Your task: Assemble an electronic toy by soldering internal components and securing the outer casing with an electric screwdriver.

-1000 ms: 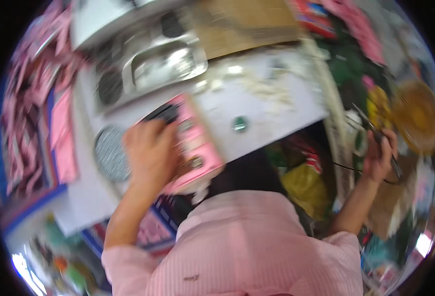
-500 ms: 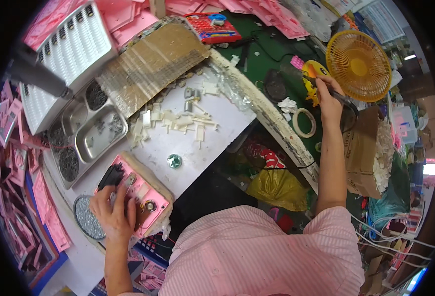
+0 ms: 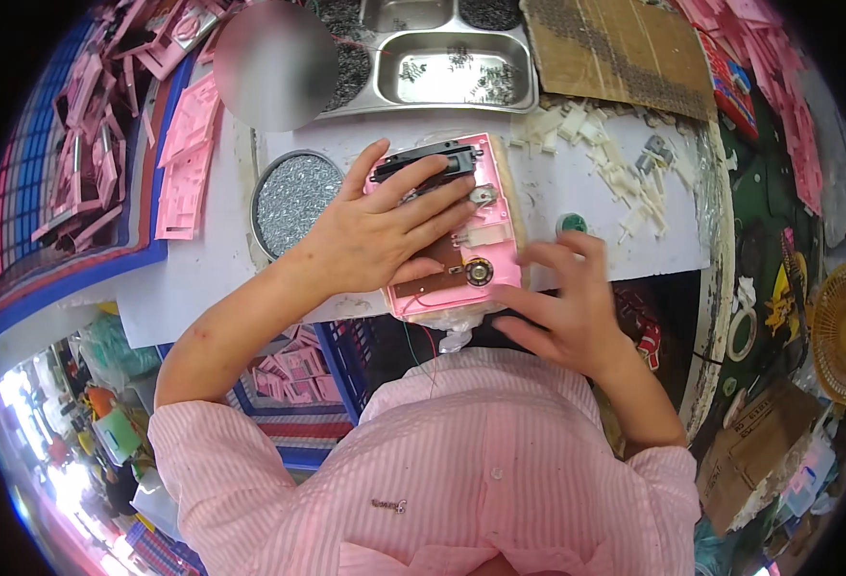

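Note:
My left hand (image 3: 394,228) lies across an open pink plastic casing (image 3: 500,252), fingers stretched over a black plastic part (image 3: 457,158) at its far end. A brown circuit board (image 3: 433,272) is partly under my thumb. Beside it in the casing sits a small round metal-rimmed part (image 3: 480,272). The casing rests on a padded block. At the casing's right edge is my right hand (image 3: 572,305), slightly blurred, its fingers apart and nothing visible in them. Thin red and green wires (image 3: 433,344) hang off the near edge.
A round dish of small screws (image 3: 298,202) stands left of the casing. Beyond it are a steel compartment tray (image 3: 394,106) and a blurred grey object (image 3: 277,67) close overhead. White plastic pieces (image 3: 625,173), a green disc (image 3: 571,224) and cardboard (image 3: 620,58) lie right.
My right hand has let go of the dark-handled corded tool at the right and come over to the casing. My view has turned left; my left hand now lies flatter on the casing.

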A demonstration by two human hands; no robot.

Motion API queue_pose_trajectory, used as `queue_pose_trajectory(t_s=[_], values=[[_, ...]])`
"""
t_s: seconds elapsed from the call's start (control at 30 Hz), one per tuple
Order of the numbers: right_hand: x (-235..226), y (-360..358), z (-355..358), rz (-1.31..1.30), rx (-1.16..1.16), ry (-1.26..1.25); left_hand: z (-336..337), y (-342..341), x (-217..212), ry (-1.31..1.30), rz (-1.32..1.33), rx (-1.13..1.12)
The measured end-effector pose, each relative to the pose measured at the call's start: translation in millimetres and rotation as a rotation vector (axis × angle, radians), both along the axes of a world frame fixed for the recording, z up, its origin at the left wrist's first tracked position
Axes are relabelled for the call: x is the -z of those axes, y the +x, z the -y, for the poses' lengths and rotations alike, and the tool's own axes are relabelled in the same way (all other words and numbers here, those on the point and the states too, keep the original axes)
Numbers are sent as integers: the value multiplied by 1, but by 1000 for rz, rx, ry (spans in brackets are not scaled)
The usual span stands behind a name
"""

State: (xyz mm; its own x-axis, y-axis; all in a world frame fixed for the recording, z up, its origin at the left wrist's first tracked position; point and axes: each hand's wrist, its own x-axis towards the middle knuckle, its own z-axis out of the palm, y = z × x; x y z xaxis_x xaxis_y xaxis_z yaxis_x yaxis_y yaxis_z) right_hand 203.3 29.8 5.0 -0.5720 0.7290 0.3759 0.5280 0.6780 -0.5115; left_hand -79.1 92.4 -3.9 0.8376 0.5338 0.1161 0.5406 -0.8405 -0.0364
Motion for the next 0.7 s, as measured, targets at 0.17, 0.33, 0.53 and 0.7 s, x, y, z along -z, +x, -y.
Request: queue_pose_trajectory(t_s=[0.17,0.33,0.53,0.7], values=[[15,-27,-9,61,128,-102,3,0,2,19,7,1],[13,-34,4,75,306,-140,5,-2,6,-40,26,-10],[10,-34,-57,-96,366,-209,2,-6,8,-97,127,9],[3,-49,-74,321,294,6,5,-7,13,-131,112,-9]])
